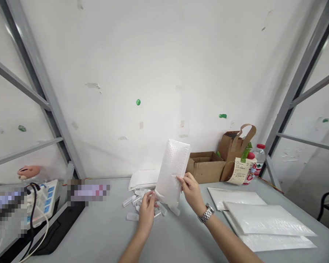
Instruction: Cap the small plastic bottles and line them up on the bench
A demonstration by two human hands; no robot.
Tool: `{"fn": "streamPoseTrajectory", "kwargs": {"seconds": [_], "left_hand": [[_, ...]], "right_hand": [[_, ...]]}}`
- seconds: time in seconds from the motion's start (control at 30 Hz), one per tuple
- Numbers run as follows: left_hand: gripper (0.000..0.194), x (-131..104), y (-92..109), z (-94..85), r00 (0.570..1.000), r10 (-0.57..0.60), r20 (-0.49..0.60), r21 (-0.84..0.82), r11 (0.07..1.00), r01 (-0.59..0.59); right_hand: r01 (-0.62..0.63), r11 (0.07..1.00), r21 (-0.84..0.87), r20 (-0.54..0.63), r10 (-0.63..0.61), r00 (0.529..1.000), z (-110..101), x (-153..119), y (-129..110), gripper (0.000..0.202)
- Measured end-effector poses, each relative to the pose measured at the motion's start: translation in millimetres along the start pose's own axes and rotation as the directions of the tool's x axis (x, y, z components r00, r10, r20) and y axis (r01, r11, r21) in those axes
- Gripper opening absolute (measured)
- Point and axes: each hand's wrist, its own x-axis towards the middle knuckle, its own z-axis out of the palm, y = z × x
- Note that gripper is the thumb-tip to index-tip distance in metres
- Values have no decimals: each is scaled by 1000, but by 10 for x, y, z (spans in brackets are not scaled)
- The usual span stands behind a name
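A white bubble mailer [173,164] is held up on a slant over the middle of the table. My left hand [148,208] pinches its lower left corner. On the right edge, my right hand [190,188] grips it between thumb and fingers; a metal watch is on that wrist. Below and behind the mailer lie several small clear plastic pieces [132,216] in a loose heap, partly hidden by my left hand. Behind the heap is a stack of flat white mailers [144,179]. To the right, several fuller white mailers [271,218] overlap on the table.
An open cardboard box [208,171], a brown paper bag [231,151] with a receipt and a red-capped bottle [260,157] stand at the back right. On the left are a power strip [45,204], cables and a black mat [61,228]. Grey metal posts frame both sides.
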Motion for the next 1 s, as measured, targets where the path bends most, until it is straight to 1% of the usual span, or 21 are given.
{"fn": "streamPoseTrajectory", "kwargs": {"seconds": [0.1, 0.2, 0.27, 0.33, 0.43, 0.53, 0.63, 0.73, 0.9, 1.0], "left_hand": [[45, -7, -9, -7, 998, 50, -30, 39, 998, -49], [46, -5, -8, -27, 992, 98, -76, 90, 992, -91], [47, -1, -9, -38, 988, 119, -95, 118, 987, -107], [46, 2, -14, -41, 985, 137, -105, 137, 983, -122], [42, -2, -29, -32, 976, 187, -116, 175, 971, -165], [39, -7, -45, -23, 964, 232, -129, 206, 957, -203], [37, -12, -49, -23, 964, 231, -130, 219, 955, -200], [36, -24, -44, -21, 962, 239, -132, 231, 951, -205], [34, -28, -57, -6, 954, 265, -141, 247, 943, -225], [35, -13, -68, -5, 957, 248, -150, 258, 944, -205]], "right_hand": [[65, 997, -45, 35, -63, 997, 22, 25, -2, 36], [115, 990, -80, -33, -118, 992, 27, 31, 2, 34], [133, 987, -91, -45, -138, 989, 25, 26, 7, 35], [141, 985, -98, -47, -146, 988, 20, 17, 16, 36], [114, 987, -108, -103, -126, 987, 8, -3, 38, 38], [126, 986, -112, -118, -139, 983, -2, -29, 58, 37], [129, 985, -113, -149, -145, 978, -3, -53, 56, 37], [153, 983, -104, -131, -166, 977, 2, -56, 33, 36], [73, 994, -80, -119, -82, 990, -2, -3, -5, 41], [32, 998, -59, -149, -40, 988, 5, 2, 0, 42]]}}
